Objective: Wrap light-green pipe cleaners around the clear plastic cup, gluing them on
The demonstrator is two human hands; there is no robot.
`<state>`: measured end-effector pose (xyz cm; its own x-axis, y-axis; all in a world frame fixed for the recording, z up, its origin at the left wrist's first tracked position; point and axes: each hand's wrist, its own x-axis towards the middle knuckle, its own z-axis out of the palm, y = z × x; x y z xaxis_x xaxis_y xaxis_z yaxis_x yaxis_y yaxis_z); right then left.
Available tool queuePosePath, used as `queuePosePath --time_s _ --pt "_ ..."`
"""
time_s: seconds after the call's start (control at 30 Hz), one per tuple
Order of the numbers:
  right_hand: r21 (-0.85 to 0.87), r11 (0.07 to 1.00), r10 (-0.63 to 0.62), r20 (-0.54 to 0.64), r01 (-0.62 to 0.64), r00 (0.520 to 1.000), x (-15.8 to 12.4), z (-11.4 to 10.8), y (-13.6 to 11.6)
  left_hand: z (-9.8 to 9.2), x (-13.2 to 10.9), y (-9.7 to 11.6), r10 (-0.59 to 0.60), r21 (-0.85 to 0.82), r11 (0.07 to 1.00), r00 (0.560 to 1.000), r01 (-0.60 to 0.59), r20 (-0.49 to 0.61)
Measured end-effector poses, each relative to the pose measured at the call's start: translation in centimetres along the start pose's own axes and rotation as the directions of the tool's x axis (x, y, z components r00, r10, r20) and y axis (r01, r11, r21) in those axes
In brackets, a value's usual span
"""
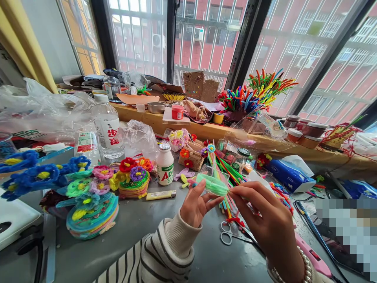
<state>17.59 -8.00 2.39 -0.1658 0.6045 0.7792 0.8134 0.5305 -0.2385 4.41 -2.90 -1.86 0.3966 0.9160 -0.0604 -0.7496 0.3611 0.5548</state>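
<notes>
One fuzzy green piece (214, 185) lies pinched in the left hand (194, 207), its right end pinched by the right hand (269, 214).

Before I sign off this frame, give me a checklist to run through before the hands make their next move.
1. Green fuzzy piece supported by the left hand: ok, thumb and fingers are around it.
2. Right hand at the piece: ok, fingertips are at its right end; how firm the hold is, cannot tell.
3. Scissors fully in sight: not ok, the right hand hides part of the blades.
4. White bottle standing upright: ok, beyond the left hand.
5. Pink tool switched off: cannot tell; it lies beside the right wrist.
</notes>
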Motion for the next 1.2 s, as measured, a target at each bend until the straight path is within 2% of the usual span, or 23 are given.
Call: queuePosePath --time_s 0.2,0.4,0.67,1.2 --pt "0.000 1.000 -0.001 0.011 0.001 1.000 -0.1 0.0 0.0 0.3 -0.7 0.4 0.003 0.000 1.000 0.997 -0.003 0.075" --pt "0.005 1.000 -0.009 0.013 0.009 1.000 0.0 0.0 -0.1 0.4 -1.1 0.4 0.046 0.086 0.995 0.991 -0.057 0.126" --pt "0.024 0.999 -0.040 0.026 0.040 0.999 0.0 0.1 -0.1 0.6 -1.1 -0.1 0.130 0.151 0.979 0.990 -0.136 0.052" --pt "0.054 0.997 -0.057 0.037 0.055 0.998 -0.3 0.2 0.0 0.4 -0.8 -0.1 0.123 0.219 0.968 0.992 -0.125 0.023"
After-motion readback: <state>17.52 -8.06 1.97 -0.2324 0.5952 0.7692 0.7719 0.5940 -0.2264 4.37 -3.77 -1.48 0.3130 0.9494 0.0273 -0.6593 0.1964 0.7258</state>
